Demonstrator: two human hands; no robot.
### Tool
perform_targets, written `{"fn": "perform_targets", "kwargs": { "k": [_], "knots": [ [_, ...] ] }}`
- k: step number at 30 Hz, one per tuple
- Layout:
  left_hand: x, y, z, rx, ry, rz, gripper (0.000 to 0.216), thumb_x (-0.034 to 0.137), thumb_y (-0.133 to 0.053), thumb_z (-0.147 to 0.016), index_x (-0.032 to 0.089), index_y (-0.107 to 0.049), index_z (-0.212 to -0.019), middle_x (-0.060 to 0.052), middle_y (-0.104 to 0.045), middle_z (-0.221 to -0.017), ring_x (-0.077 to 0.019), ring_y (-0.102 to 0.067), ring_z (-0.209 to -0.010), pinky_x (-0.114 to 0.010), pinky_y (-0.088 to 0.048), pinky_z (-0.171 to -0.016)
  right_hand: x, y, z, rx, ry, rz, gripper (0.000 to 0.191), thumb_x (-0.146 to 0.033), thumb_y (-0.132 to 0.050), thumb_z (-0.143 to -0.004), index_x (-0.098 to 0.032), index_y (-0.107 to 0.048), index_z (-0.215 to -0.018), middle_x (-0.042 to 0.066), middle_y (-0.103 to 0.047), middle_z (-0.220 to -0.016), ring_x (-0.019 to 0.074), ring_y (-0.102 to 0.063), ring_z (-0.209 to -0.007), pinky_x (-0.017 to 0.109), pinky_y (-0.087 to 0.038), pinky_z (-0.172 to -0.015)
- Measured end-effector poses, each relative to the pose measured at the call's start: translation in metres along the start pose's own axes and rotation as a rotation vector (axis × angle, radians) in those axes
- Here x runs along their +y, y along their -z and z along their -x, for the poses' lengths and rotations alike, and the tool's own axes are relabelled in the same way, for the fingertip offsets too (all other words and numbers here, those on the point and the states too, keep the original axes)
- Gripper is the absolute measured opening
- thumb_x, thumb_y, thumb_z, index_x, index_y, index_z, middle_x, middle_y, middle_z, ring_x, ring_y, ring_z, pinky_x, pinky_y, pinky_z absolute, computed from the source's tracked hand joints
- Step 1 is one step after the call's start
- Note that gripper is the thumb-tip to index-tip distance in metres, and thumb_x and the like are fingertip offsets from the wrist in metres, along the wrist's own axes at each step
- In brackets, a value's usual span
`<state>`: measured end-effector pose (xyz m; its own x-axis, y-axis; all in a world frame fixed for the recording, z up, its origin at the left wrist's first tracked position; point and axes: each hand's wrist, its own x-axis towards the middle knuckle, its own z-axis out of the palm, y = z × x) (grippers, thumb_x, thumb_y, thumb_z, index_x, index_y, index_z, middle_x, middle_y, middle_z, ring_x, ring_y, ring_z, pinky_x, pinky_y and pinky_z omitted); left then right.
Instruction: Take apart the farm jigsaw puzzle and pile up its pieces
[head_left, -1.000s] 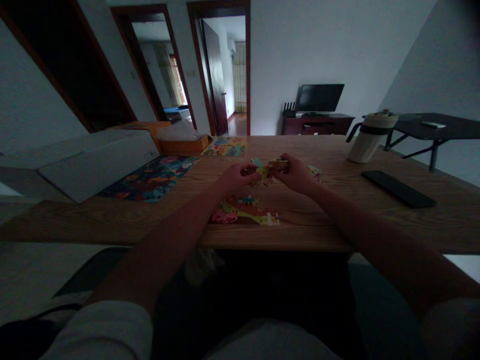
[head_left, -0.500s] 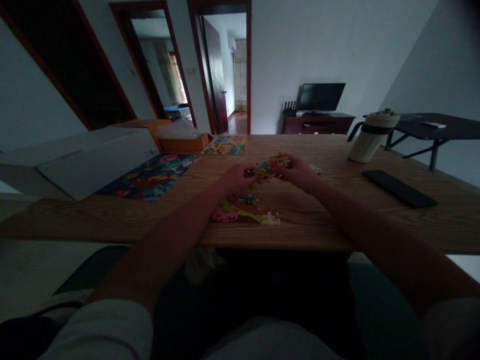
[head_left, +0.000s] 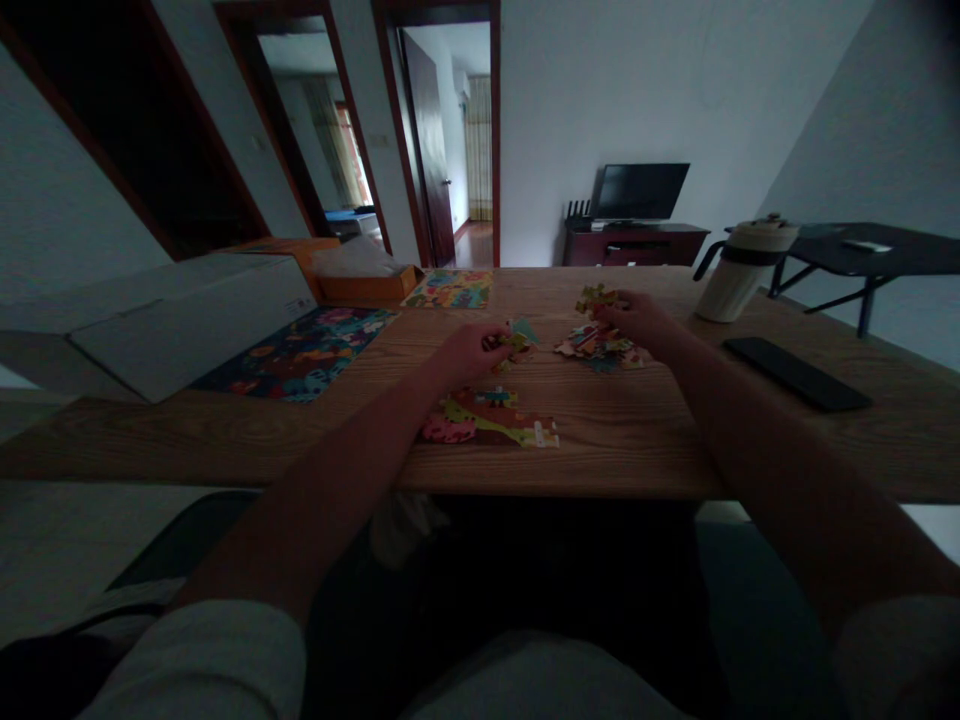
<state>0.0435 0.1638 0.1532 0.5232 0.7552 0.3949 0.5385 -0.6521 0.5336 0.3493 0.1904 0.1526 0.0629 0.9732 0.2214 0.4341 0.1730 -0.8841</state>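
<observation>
Seen from the head camera, a wooden table point(head_left: 660, 430) runs across the view with both bare forearms reaching onto it. The left hand point(head_left: 469, 352) is closed, fingertips pinching a small puzzle piece point(head_left: 519, 336) (teal and yellow, as far as the dim light allows) held just above the table's middle. The right hand point(head_left: 639, 318) lies farther out and to the right, well apart from the left, its fingers gripping a clump of pieces point(head_left: 597, 297) lifted a little off the wood. Just below that hand a loose pile of pieces point(head_left: 600, 350) lies scattered on the table. Near the table's front edge, between the two forearms, lies a part-built puzzle point(head_left: 491, 420), flat, with pink, yellow and red patches. Toward the left side of the table a dark puzzle board point(head_left: 304, 352) lies flat, partly tucked under a white box point(head_left: 172, 320) at the left edge. Behind it, at the far edge, stands an orange box point(head_left: 360, 282), and just beside that a bright puzzle board point(head_left: 450, 288). At the far right corner stands a cream jug point(head_left: 739, 270) with a dark handle, upright; nearer the right edge lies a flat black phone point(head_left: 796, 375) (it may be a remote, too dark to tell). Beyond the table a television point(head_left: 637, 192) stands on a low cabinet against the wall.
</observation>
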Motion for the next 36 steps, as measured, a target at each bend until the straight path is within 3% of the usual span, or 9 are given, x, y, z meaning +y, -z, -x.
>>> {"fn": "perform_targets", "kwargs": {
  "k": [5,14,18,21,24,27,31,36],
  "knots": [
    [-0.001,0.002,0.0,-0.005,-0.018,-0.021,0.022,0.028,-0.062,-0.089,0.016,-0.073,-0.103,-0.003,-0.072,-0.081,-0.0131,-0.062,-0.068,-0.023,-0.045,-0.062,-0.002,0.0,0.003,-0.034,-0.009,0.296,0.021,-0.03,-0.07,-0.085,-0.016,-0.075,-0.1,0.008,-0.076,-0.085,0.0206,-0.07,-0.073,0.03,-0.056,-0.064],
    [-0.002,0.001,0.0,0.01,-0.027,0.017,0.019,0.028,-0.063,-0.088,0.015,-0.073,-0.097,-0.003,-0.071,-0.078,-0.0119,-0.061,-0.064,-0.022,-0.046,-0.062,0.007,-0.004,0.0,-0.125,0.124,0.357,0.037,-0.007,-0.063,-0.081,-0.016,-0.072,-0.117,0.012,-0.073,-0.115,0.0226,-0.07,-0.098,0.032,-0.056,-0.085],
    [-0.005,0.0,-0.001,0.019,-0.024,0.027,0.019,0.028,-0.064,-0.087,0.014,-0.073,-0.097,-0.003,-0.071,-0.077,-0.0118,-0.062,-0.064,-0.022,-0.047,-0.062,0.009,-0.006,0.001,-0.115,0.15,0.658,0.049,-0.005,-0.061,-0.078,-0.016,-0.069,-0.125,0.013,-0.073,-0.114,0.0275,-0.069,-0.101,0.037,-0.054,-0.089],
    [-0.008,0.0,-0.003,0.026,-0.018,0.062,0.021,0.029,-0.065,-0.087,0.014,-0.074,-0.098,-0.004,-0.073,-0.08,-0.0124,-0.063,-0.065,-0.022,-0.048,-0.06,0.011,-0.008,0.002,-0.22,0.222,0.772,0.05,-0.007,-0.061,-0.077,-0.018,-0.067,-0.125,0.013,-0.071,-0.116,0.0294,-0.067,-0.104,0.039,-0.052,-0.09],
    [-0.012,-0.001,-0.005,0.01,-0.012,0.155,0.021,0.029,-0.066,-0.085,0.014,-0.073,-0.098,-0.005,-0.074,-0.086,-0.0127,-0.065,-0.068,-0.022,-0.05,-0.061,0.006,-0.013,0.006,-0.227,0.284,0.703,0.042,-0.011,-0.063,-0.078,-0.017,-0.068,-0.119,0.014,-0.069,-0.118,0.0298,-0.065,-0.106,0.04,-0.051,-0.09],
    [-0.012,-0.003,-0.006,-0.024,-0.001,0.262,0.021,0.026,-0.067,-0.084,0.012,-0.072,-0.098,-0.008,-0.075,-0.089,-0.0136,-0.068,-0.07,-0.023,-0.053,-0.063,-0.006,-0.025,0.017,-0.204,0.302,0.509,0.044,-0.012,-0.059,-0.079,-0.017,-0.066,-0.122,0.012,-0.069,-0.116,0.0258,-0.067,-0.095,0.039,-0.054,-0.084],
    [-0.008,-0.004,-0.003,-0.067,-0.015,0.316,0.02,0.023,-0.067,-0.083,0.012,-0.071,-0.099,-0.009,-0.075,-0.09,-0.0144,-0.069,-0.071,-0.024,-0.054,-0.064,-0.024,-0.05,0.036,-0.299,0.417,0.2,0.037,-0.023,-0.061,-0.086,-0.02,-0.066,-0.122,0.01,-0.07,-0.117,0.0217,-0.067,-0.091,0.036,-0.055,-0.079],
    [-0.009,-0.006,-0.003,-0.106,-0.031,0.319,0.018,0.022,-0.068,-0.083,0.012,-0.072,-0.098,-0.007,-0.075,-0.089,-0.0137,-0.069,-0.072,-0.024,-0.055,-0.066,-0.031,-0.062,0.042,-0.296,0.431,0.072,0.023,-0.031,-0.065,-0.087,-0.018,-0.07,-0.105,0.009,-0.074,-0.093,0.0197,-0.067,-0.078,0.034,-0.055,-0.071]
  ]
}}
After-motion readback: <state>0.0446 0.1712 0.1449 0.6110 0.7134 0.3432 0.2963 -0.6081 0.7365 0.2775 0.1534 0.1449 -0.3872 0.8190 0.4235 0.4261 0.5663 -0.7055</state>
